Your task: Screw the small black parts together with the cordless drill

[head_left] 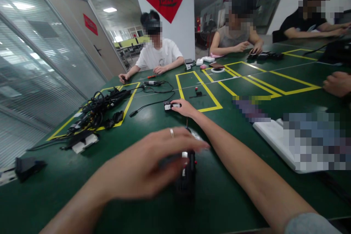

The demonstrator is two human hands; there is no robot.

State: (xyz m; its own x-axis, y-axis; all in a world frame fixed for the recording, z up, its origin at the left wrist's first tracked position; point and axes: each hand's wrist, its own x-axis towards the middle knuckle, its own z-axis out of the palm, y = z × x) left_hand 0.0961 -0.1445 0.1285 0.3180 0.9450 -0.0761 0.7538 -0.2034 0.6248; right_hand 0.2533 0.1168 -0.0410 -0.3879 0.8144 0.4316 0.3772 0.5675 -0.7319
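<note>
My left hand (145,159), with a ring on one finger, is in front of me, its thumb and fingers apart and slightly blurred. It hovers over a long black device (188,181) with white labels and a small red part at its side. The hand hides part of the device, and I cannot tell whether they touch. Farther out, my right hand (186,109) has its fingers closed around the right end of a small black box with a white label (168,106), on the table. A clear plastic piece (197,136) lies partly hidden between my arms.
The green table (142,126) has yellow tape rectangles. Tangled black cables (101,108) lie left, a black adapter (29,168) nearer. A white tray (274,142) is right. Near a small black part (199,94) is a red bead. Several people sit around the table.
</note>
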